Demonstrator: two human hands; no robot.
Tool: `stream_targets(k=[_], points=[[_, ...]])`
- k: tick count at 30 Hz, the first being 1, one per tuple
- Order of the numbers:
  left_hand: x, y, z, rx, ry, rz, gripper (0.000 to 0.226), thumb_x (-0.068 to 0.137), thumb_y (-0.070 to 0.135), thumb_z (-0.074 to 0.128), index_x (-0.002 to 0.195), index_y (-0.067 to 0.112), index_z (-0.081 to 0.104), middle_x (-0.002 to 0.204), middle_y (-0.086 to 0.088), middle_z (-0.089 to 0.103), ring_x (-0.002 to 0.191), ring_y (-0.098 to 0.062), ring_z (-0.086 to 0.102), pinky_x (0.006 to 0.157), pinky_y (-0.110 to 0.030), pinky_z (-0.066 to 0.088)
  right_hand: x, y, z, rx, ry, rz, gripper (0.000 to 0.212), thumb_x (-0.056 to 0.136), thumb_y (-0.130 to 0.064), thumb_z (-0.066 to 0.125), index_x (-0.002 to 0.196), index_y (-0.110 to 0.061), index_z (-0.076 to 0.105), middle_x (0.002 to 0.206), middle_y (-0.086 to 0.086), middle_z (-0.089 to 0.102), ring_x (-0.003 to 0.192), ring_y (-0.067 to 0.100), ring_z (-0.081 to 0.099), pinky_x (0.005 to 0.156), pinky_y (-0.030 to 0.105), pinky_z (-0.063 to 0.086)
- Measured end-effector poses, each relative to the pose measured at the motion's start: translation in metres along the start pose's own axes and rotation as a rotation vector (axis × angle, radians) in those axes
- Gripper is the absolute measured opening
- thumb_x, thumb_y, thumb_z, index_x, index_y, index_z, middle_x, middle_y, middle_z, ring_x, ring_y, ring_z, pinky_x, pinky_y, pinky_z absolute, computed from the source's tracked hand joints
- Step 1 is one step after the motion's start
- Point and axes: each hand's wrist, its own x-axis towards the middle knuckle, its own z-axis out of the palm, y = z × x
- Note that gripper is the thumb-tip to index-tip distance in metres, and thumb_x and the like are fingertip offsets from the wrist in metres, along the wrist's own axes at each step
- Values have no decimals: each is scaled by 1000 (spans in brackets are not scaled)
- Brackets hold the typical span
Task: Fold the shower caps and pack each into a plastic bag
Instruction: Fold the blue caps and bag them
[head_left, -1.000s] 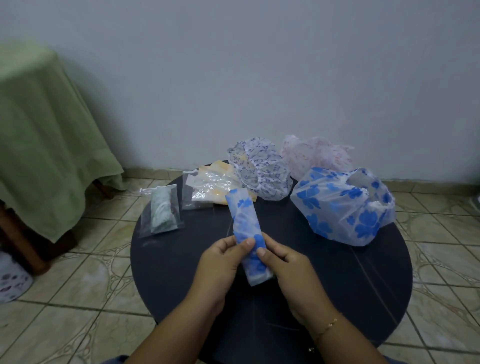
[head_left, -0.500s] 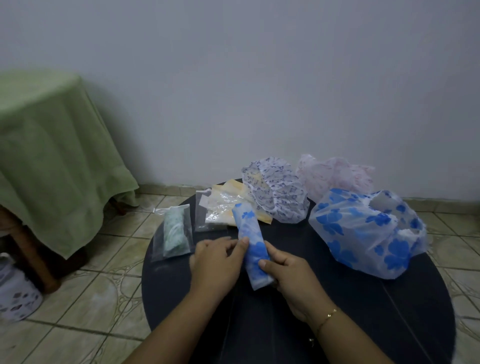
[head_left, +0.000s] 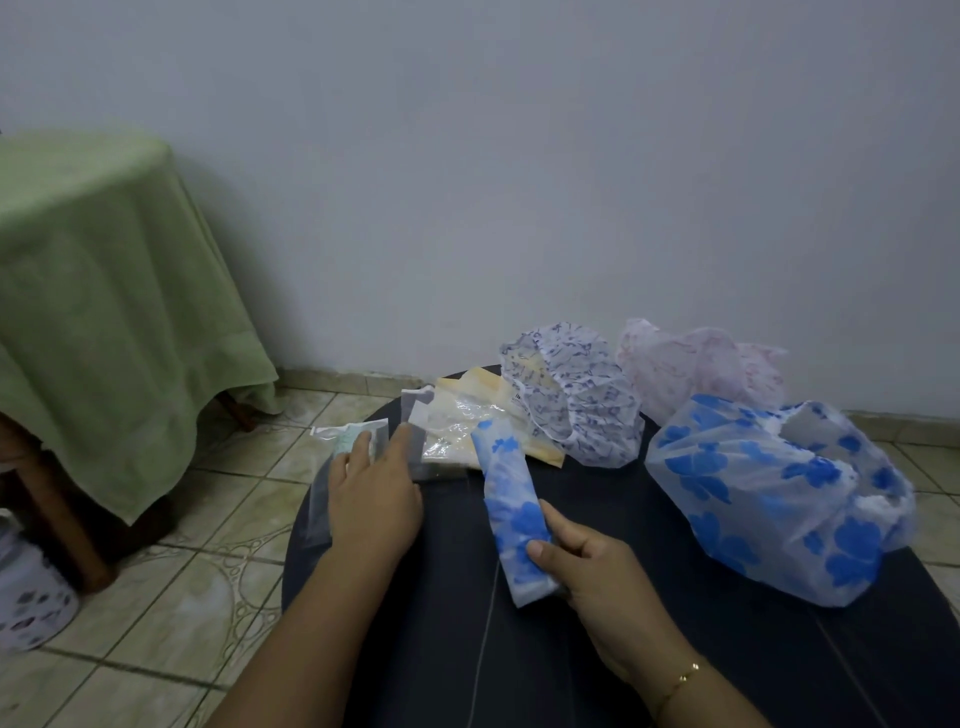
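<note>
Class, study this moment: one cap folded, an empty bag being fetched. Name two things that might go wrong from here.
1. Only the right hand pinches the folded blue-flowered shower cap, near its lower end; the long upper part is unsupported and may spring open.
2. The left hand reaches over the packed green cap bag, which overhangs the round black table edge; a nudge could drop it.

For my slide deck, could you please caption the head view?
Right hand holds a folded blue cap over the round table while the left hand reaches toward the empty bags.
</note>
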Motion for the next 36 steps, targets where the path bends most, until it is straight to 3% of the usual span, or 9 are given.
stream_targets(k=[4, 8, 11, 15, 19, 24, 27, 29, 36], points=[[0, 1, 1, -25, 77, 20, 55, 84, 14, 47, 134, 33, 34, 120, 6, 59, 126, -15, 38, 97, -32, 19, 1, 2, -1, 13, -3, -5, 49, 86, -1, 62, 131, -15, 49, 105, -15, 66, 104, 8, 64, 97, 29, 48], [-4, 5, -4, -46, 105, 57, 49, 85, 11, 48, 129, 32, 46, 110, 6, 62, 117, -14, 45, 90, -31, 19, 1, 3, -2, 17, -7, -12, 49, 86, -1, 62, 131, -15, 49, 103, -16, 66, 105, 8, 63, 100, 31, 46], [-8, 9, -11, -85, 135, 121, 44, 84, 10, 54, 124, 27, 56, 101, 5, 65, 107, -17, 53, 90, -33, 31, -1, 1, -1, 44, -1, -12, 46, 86, 0, 61, 128, -17, 52, 104, -12, 69, 103, 10, 65, 98, 31, 47], [-16, 4, -15, -144, 215, 241, 33, 64, 0, 76, 90, 19, 72, 72, 5, 67, 71, -18, 64, 67, -32, 50, -5, 0, -3, 131, 16, 7, 47, 86, 1, 59, 131, -11, 51, 106, -5, 71, 100, 14, 67, 97, 36, 48], [-29, -2, -20, -230, 241, 300, 28, 65, 0, 78, 84, 20, 75, 80, 8, 70, 75, -12, 65, 69, -20, 46, -11, -2, -6, 176, 23, 62, 44, 87, 1, 57, 130, -8, 52, 108, 1, 70, 97, 17, 68, 87, 31, 52], [-49, -7, -27, -287, 177, 247, 18, 74, 5, 75, 82, 22, 73, 86, 9, 65, 76, -10, 61, 57, -22, 45, -25, -7, -15, 16, 43, 93, 39, 85, -2, 60, 123, -13, 59, 122, 2, 64, 104, 16, 64, 102, 38, 45], [-64, -4, -36, -281, 113, 227, 14, 80, 11, 70, 86, 24, 73, 92, 13, 64, 81, -5, 59, 62, -20, 46, -37, -16, -21, -68, 43, 122, 40, 87, -6, 59, 127, -11, 58, 114, 5, 67, 86, 19, 65, 73, 31, 52], [-75, -2, -40, -273, 77, 245, 14, 83, 14, 68, 88, 26, 72, 94, 15, 63, 83, -3, 58, 65, -21, 49, -44, -19, -24, -109, 63, 125, 39, 89, -7, 58, 128, -11, 56, 106, 5, 68, 66, 18, 57, 51, 27, 43], [-128, 7, -39, -261, -18, 356, 18, 71, 16, 72, 80, 31, 70, 81, 18, 62, 75, -3, 61, 56, -9, 36, -62, -17, -25, -265, 130, 51, 46, 90, -16, 61, 134, -13, 49, 112, -3, 63, 63, 14, 51, 51, 23, 44]])
